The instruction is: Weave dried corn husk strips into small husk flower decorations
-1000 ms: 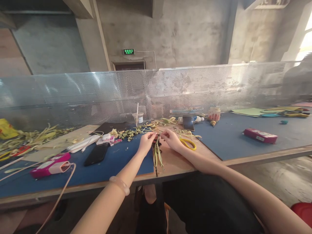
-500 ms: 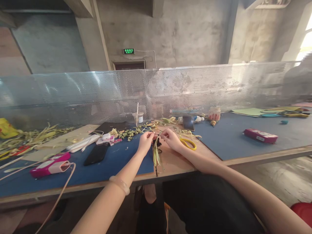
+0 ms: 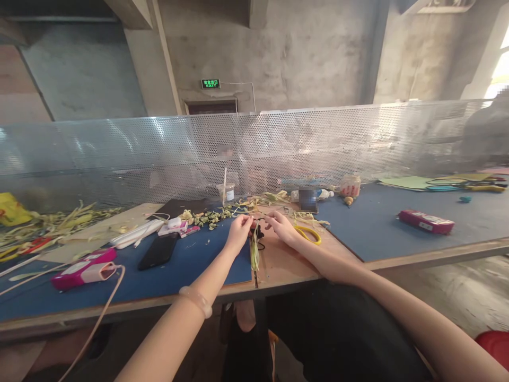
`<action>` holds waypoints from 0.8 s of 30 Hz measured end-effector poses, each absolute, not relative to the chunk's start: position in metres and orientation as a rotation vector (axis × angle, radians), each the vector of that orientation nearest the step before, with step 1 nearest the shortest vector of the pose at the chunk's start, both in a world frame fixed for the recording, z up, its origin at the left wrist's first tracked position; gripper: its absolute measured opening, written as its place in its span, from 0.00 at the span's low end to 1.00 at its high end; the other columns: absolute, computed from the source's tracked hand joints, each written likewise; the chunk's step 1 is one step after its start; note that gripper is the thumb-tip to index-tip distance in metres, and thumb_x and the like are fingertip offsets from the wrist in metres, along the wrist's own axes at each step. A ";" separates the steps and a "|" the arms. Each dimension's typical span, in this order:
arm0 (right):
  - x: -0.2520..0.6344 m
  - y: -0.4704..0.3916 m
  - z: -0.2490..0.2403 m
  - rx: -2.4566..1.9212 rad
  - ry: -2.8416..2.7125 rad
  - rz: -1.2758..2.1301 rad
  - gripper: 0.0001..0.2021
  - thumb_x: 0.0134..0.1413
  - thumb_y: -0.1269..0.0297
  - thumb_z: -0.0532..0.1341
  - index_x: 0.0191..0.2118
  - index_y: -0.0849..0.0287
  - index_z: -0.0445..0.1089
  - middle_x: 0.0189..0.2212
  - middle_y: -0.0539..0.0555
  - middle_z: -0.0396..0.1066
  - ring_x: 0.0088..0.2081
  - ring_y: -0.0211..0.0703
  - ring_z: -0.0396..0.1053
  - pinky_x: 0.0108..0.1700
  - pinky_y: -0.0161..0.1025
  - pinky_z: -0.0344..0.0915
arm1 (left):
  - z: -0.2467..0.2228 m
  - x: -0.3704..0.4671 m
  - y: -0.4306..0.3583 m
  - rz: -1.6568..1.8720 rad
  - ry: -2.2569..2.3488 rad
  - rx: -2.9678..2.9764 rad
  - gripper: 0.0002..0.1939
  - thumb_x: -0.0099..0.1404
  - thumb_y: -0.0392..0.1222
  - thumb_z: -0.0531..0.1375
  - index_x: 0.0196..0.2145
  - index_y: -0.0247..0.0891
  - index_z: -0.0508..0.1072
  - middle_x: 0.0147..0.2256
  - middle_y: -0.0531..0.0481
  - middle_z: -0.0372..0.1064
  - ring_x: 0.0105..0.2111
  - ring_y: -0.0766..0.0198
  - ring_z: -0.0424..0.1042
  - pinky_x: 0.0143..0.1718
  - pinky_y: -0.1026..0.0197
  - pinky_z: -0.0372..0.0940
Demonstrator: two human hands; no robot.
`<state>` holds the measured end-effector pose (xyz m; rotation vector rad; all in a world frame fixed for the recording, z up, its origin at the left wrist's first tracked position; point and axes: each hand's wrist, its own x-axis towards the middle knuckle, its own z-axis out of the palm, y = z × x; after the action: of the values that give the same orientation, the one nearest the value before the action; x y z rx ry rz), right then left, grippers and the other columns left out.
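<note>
Left hand (image 3: 237, 232) pinches thin dark strand (image 3: 258, 218) above the blue-and-tan table (image 3: 290, 261); right hand (image 3: 281, 228) at its other end, can't tell if gripping. Probably held apart for tension. Limp pale-green leafy strips (image 3: 255, 254) hang below.

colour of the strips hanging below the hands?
Pale yellowish green; the strips show best in the head view.

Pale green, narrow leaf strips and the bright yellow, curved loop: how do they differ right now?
The leaf strips are pale green, the loop bright yellow. The strips run long and fairly straight by the left hand; the loop curves round just beyond the right forearm.
</note>
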<state>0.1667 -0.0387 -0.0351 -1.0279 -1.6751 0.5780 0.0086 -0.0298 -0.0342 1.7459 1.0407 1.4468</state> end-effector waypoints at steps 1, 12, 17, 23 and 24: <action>0.167 -0.039 -0.035 -1.035 -1.674 0.597 0.16 0.54 0.52 0.49 0.32 0.60 0.63 0.29 0.52 0.68 0.27 0.37 0.67 0.29 0.34 0.61 | -0.034 0.009 -0.030 1.434 1.020 1.750 0.12 0.57 0.48 0.54 0.28 0.36 0.67 0.26 0.48 0.70 0.28 0.61 0.70 0.22 0.65 0.62; 0.167 -0.035 -0.038 -1.004 -1.807 0.569 0.23 0.55 0.47 0.45 0.20 0.59 0.61 0.17 0.49 0.62 0.23 0.36 0.61 0.31 0.34 0.58 | -0.034 0.012 -0.033 1.233 0.929 1.786 0.15 0.58 0.52 0.53 0.29 0.36 0.68 0.26 0.49 0.71 0.26 0.63 0.69 0.23 0.65 0.61; 0.166 -0.034 -0.037 -0.993 -1.845 0.531 0.23 0.56 0.48 0.44 0.19 0.59 0.60 0.17 0.48 0.61 0.22 0.36 0.60 0.30 0.33 0.57 | -0.031 0.013 -0.038 1.149 0.892 1.831 0.20 0.59 0.56 0.51 0.29 0.36 0.69 0.25 0.50 0.69 0.24 0.65 0.67 0.22 0.67 0.59; 0.166 -0.034 -0.037 -0.988 -1.892 0.496 0.23 0.57 0.50 0.43 0.19 0.59 0.60 0.16 0.48 0.60 0.21 0.35 0.60 0.29 0.33 0.57 | -0.030 0.013 -0.040 1.130 0.872 1.874 0.18 0.56 0.55 0.54 0.24 0.36 0.68 0.20 0.53 0.65 0.20 0.68 0.62 0.22 0.67 0.57; 0.166 -0.034 -0.037 -0.994 -1.893 0.487 0.24 0.57 0.50 0.43 0.19 0.59 0.60 0.16 0.48 0.60 0.21 0.35 0.60 0.29 0.33 0.57 | -0.030 0.013 -0.040 1.133 0.875 1.878 0.18 0.57 0.55 0.54 0.24 0.36 0.69 0.20 0.53 0.65 0.20 0.68 0.62 0.22 0.67 0.57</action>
<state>0.1656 -0.0343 -0.0370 -0.9943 -1.8926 0.4875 0.0125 -0.0397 -0.0297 1.8778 0.8752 1.1328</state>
